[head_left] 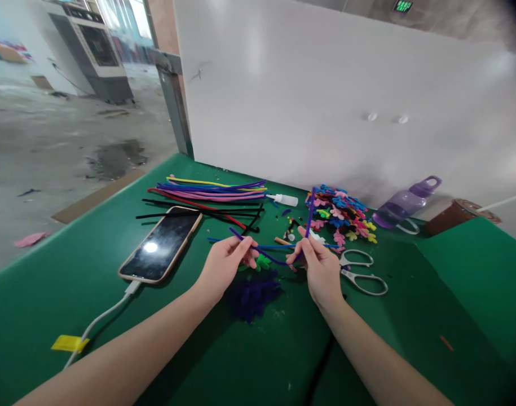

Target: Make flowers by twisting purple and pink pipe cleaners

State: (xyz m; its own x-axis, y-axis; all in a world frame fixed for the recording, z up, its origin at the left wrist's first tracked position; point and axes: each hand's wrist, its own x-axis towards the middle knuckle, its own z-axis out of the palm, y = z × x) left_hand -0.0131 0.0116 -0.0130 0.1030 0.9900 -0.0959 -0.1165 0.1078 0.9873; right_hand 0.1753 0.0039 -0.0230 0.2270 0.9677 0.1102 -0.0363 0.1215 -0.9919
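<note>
A purple pipe cleaner [274, 260] sags between my two hands above the table. My left hand [230, 260] pinches it near one end, thumb on top. Farther along, my right hand [314, 260] grips it, and its other end rises past my fingers. Behind my hands a blue pipe cleaner [274, 246] lies crosswise. A green fuzzy piece [263, 262] shows next to my left fingertips. Below, between my wrists, is a pile of dark purple fuzz pieces [254, 296]. Scissors [370, 285] lie just right of my right hand, blades partly hidden.
Loose pipe cleaners [215, 194] in several colours lie at the back left, near a phone [160, 248] on a cable. A small white bottle [285, 199], a heap of colourful fuzzy shapes [338, 208], a purple water bottle [404, 203] and a brown cup [452, 217] line the back.
</note>
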